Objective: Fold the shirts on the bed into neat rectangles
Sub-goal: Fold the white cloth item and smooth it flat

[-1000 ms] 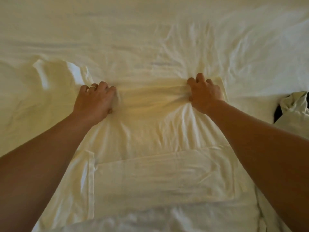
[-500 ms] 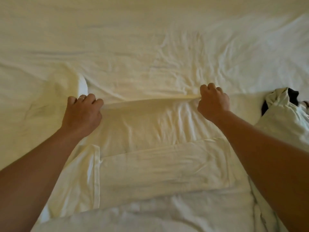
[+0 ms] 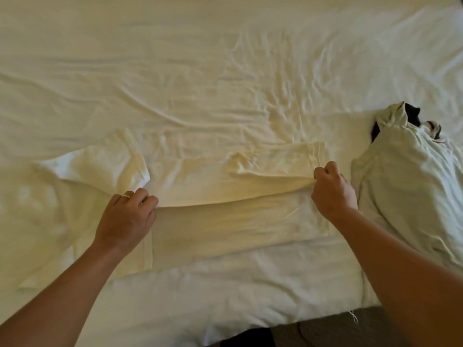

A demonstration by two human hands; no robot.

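A pale cream shirt [image 3: 225, 221] lies flat on the white bed sheet [image 3: 175, 71], partly folded, with one sleeve [image 3: 105, 161] spread out to the left. My left hand [image 3: 125, 219] grips the shirt's folded edge at the left. My right hand [image 3: 333, 191] pinches the same fold at the right, beside the other sleeve's hem [image 3: 318, 154]. The fold runs between the two hands and is held just above the lower layer of the shirt.
A crumpled heap of pale clothes [image 3: 411, 186] with a black garment [image 3: 411, 116] in it lies at the right. The bed's near edge [image 3: 250, 329] and dark floor [image 3: 338, 329] show at the bottom.
Both hands have drawn the shirt's far part toward me, making a fold across the body. The view has shifted, so the heap at the right shows more.
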